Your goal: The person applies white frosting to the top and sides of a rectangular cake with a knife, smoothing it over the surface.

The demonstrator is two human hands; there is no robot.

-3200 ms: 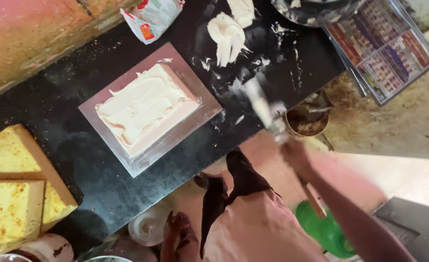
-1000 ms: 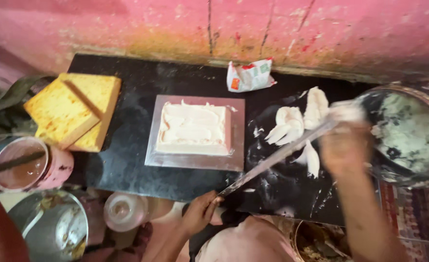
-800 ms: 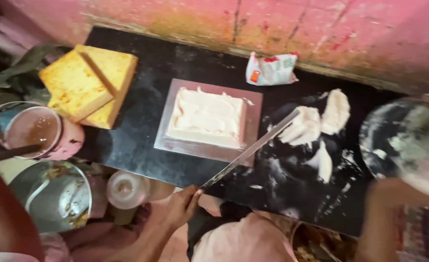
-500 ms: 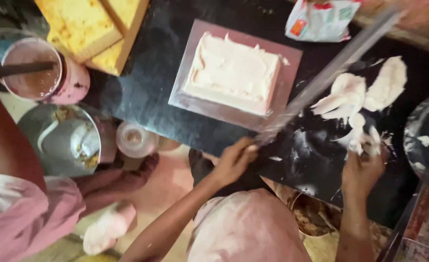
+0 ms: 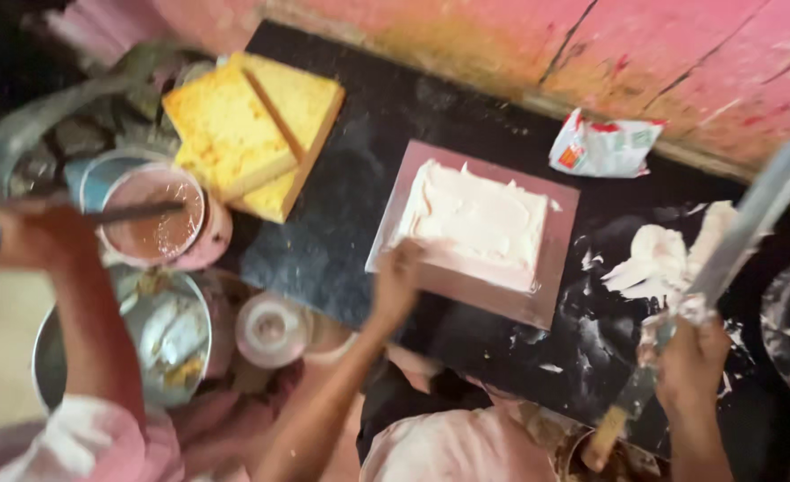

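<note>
My left hand has let go of the long knife and come to the near left corner of the silver board, and the knife now sits in my right hand alone. The frosted cake lies square on that board, on the black counter, directly ahead of my left hand and well to the left of my right, so my left is far the nearer. My left fingers are loosely curled and touch the board's edge, though I cannot tell whether they actually pinch it. My right hand is closed around the knife near its handle, its long blade slanting up and away to the right of the cake, over the smears of cream. Left of the cake rest yellow sponge slabs; another person's hand stirs a pink cup further left
</note>
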